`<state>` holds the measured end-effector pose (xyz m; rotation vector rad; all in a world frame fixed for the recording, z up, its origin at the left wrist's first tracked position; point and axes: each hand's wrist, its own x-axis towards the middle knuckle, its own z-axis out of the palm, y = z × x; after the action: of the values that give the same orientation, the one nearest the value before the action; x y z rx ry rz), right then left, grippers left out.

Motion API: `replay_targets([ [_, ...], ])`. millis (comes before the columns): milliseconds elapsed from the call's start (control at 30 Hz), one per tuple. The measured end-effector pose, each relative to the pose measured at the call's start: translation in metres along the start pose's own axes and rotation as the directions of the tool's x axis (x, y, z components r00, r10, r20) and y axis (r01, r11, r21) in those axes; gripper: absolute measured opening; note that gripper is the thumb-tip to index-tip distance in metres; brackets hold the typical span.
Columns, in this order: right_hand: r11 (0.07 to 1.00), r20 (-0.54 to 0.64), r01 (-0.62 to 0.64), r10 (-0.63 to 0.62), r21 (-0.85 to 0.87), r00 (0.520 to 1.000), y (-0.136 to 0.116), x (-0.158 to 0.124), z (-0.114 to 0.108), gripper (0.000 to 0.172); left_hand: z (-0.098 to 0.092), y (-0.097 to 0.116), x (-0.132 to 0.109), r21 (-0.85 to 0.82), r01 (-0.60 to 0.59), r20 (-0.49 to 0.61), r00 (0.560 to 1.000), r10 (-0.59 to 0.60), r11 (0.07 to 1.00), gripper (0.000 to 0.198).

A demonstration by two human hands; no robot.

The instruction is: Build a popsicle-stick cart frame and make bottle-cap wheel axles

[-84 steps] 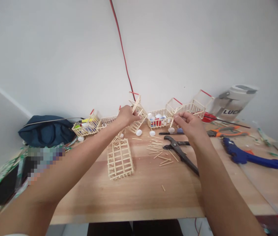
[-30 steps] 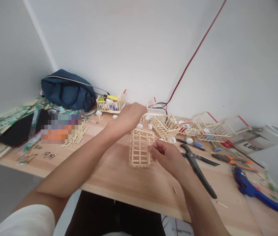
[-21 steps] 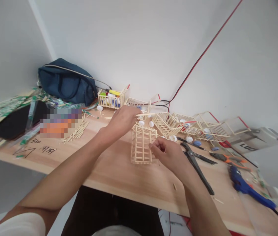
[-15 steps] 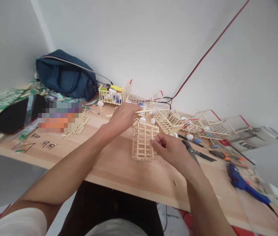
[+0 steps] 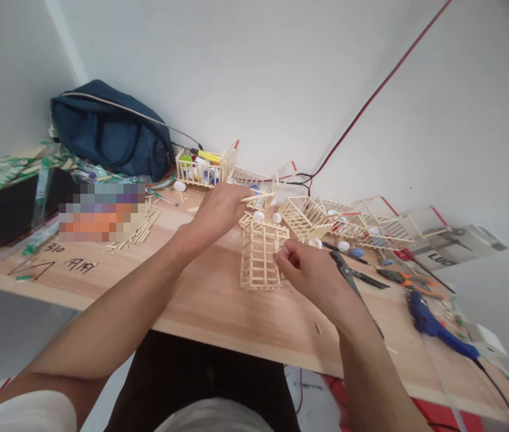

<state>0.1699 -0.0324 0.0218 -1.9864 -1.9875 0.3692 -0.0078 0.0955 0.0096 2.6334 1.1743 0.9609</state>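
Observation:
My left hand (image 5: 219,207) is closed on a thin wooden stick (image 5: 254,197), held level above the far end of a stick-built frame (image 5: 260,254) lying on the wooden table (image 5: 200,300). My right hand (image 5: 311,270) hovers at the frame's right side with fingers curled; what they hold, if anything, is hidden. Small white caps (image 5: 276,217) lie just past the frame.
More stick baskets (image 5: 308,217) line the wall, one (image 5: 201,169) filled with markers. Black pliers (image 5: 349,273), orange cutters (image 5: 410,281) and a blue glue gun (image 5: 434,327) lie right. A blue bag (image 5: 110,137), loose sticks (image 5: 140,228) and a black object (image 5: 6,207) are left.
My left hand lifted a stick off the table beyond the frame. My right hand came back from the far basket to the frame's side. The view turned left.

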Motion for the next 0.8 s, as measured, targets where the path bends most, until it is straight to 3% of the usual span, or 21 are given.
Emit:
replay_targets([
  [300, 0.998, -0.029, 0.042, -0.041, 0.044, 0.999, 0.004, -0.002, 0.002, 0.022, 0.0, -0.001, 0.0, 0.002, -0.021, -0.01, 1.0, 0.021, 1.0, 0.024],
  [633, 0.996, -0.036, -0.007, 0.01, 0.088, 0.999, 0.001, -0.018, -0.002, 0.004, -0.001, -0.001, -0.001, 0.0, -0.002, -0.006, 1.0, 0.002, 1.0, 0.024],
  [800, 0.998, -0.108, 0.015, -0.008, 0.065, 0.994, 0.001, -0.025, -0.003, 0.013, -0.004, 0.001, 0.0, -0.057, 0.04, -0.027, 0.999, -0.042, 0.998, 0.024],
])
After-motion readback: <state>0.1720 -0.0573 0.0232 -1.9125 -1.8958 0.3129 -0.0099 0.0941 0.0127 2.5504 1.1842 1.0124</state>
